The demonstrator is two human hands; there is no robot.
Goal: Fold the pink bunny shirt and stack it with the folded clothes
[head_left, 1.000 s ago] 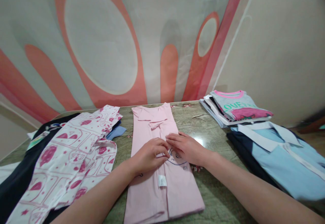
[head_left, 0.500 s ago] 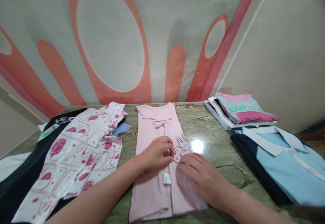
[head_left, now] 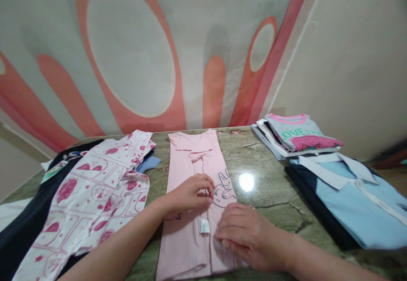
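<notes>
A pink garment [head_left: 193, 168] lies lengthwise in the middle of the table, both long sides folded inward, a bunny drawing and a small white label showing. My left hand [head_left: 190, 194] rests on its middle with the fingers curled against the cloth at the fold seam. My right hand [head_left: 246, 234] lies lower down on the garment's right side, its fingers bent and pressing the cloth close to the near hem.
A white and pink patterned garment [head_left: 95, 192] lies over dark clothes [head_left: 19, 226] at the left. Two folded stacks sit at the right: a grey and pink shirt pile [head_left: 294, 134] and light blue collared shirts [head_left: 352, 192]. The green table [head_left: 270, 187] meets a painted wall.
My right hand has slid from the garment's middle down its right side toward the near hem, uncovering the bunny drawing. My left hand has stayed at the centre seam.
</notes>
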